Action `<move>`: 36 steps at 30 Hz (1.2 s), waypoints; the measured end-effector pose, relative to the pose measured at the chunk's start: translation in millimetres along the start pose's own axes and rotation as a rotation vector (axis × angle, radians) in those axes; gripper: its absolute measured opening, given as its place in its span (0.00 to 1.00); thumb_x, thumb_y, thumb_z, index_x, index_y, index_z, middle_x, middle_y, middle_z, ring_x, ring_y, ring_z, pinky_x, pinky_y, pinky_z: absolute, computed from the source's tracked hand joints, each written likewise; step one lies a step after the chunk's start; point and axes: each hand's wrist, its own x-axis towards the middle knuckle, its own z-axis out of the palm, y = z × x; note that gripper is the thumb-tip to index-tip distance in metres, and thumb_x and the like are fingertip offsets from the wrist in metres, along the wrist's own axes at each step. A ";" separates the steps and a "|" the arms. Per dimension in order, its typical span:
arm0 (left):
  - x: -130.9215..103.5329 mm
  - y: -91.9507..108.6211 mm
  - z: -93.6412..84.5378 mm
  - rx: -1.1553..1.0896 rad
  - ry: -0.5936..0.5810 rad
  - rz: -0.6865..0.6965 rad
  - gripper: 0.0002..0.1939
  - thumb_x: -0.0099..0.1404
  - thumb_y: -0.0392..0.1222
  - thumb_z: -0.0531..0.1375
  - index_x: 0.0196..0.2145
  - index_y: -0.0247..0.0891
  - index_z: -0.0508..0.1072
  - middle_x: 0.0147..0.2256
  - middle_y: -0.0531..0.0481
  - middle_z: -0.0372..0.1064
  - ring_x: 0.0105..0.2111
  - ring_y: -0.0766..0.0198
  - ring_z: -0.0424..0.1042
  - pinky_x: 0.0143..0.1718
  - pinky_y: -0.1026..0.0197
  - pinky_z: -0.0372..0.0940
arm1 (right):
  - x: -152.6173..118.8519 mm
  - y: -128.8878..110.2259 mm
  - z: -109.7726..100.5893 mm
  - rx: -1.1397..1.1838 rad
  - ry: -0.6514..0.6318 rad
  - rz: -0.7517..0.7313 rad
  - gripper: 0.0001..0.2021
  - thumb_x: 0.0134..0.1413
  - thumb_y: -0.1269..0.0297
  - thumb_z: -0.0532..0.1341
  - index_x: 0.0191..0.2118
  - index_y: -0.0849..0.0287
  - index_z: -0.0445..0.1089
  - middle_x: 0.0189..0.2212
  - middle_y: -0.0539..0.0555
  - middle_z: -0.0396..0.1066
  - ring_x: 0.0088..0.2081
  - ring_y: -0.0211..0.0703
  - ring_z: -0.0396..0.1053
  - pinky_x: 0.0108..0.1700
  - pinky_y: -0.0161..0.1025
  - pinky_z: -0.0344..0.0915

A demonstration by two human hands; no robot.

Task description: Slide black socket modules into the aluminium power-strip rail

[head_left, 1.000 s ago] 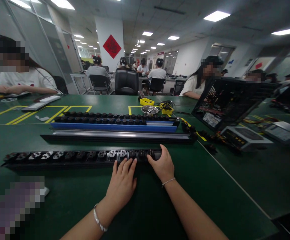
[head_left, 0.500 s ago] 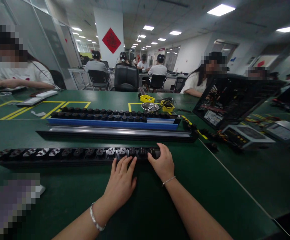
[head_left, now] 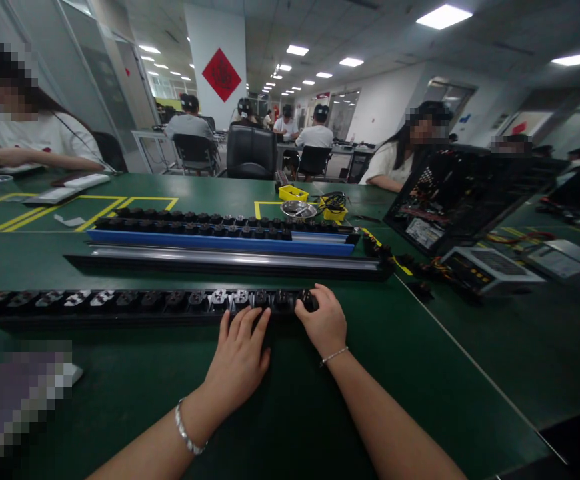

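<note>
A long black power strip housing point(head_left: 115, 321) lies across the green table before me, with a row of black socket modules point(head_left: 175, 300) along it. My left hand point(head_left: 240, 357) lies with its fingers stretched and apart, the tips touching the housing's near edge right of its middle. At the right end, my right hand point(head_left: 325, 323) has thumb and fingers closed around the last socket module point(head_left: 307, 297); the fingers partly cover it. Behind lies an empty-looking black channel point(head_left: 230, 259) with a shiny inside. Beyond it is a blue strip point(head_left: 220, 240) carrying more socket modules.
Farther back are a yellow box point(head_left: 293, 194), a round metal dish point(head_left: 299, 210) and dark cables point(head_left: 331, 201). An open computer case point(head_left: 450, 193) and a power supply unit point(head_left: 490, 273) stand right. People sit at left, right and behind. A blurred-out object point(head_left: 15, 400) lies front left.
The view has shifted slightly, so most things sit a little more left and higher. My right fingers have drawn in on the end socket module; my left hand keeps its place on the housing.
</note>
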 end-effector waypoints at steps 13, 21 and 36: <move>0.3 0.3 -1.0 0.005 -0.001 -0.005 0.29 0.58 0.37 0.53 0.58 0.37 0.56 0.54 0.41 0.59 0.56 0.51 0.55 0.59 0.39 0.45 | 3.8 4.7 -1.2 0.015 0.002 -0.024 0.08 0.44 0.62 0.58 0.32 0.58 0.67 0.44 0.59 0.69 0.46 0.48 0.65 0.49 0.43 0.61; 0.3 -0.3 -0.4 -0.006 0.031 0.008 0.29 0.58 0.36 0.53 0.59 0.38 0.55 0.53 0.41 0.59 0.56 0.50 0.56 0.58 0.38 0.47 | 5.2 9.7 -3.7 0.044 0.002 -0.003 0.09 0.43 0.63 0.57 0.33 0.58 0.67 0.45 0.57 0.69 0.45 0.47 0.67 0.48 0.43 0.63; 1.4 -4.0 4.4 -0.024 -0.007 0.030 0.30 0.59 0.35 0.52 0.60 0.37 0.53 0.55 0.41 0.57 0.57 0.51 0.53 0.59 0.37 0.44 | 9.4 19.5 -4.3 0.110 0.031 -0.009 0.10 0.43 0.63 0.57 0.34 0.60 0.68 0.44 0.59 0.69 0.45 0.47 0.67 0.48 0.42 0.64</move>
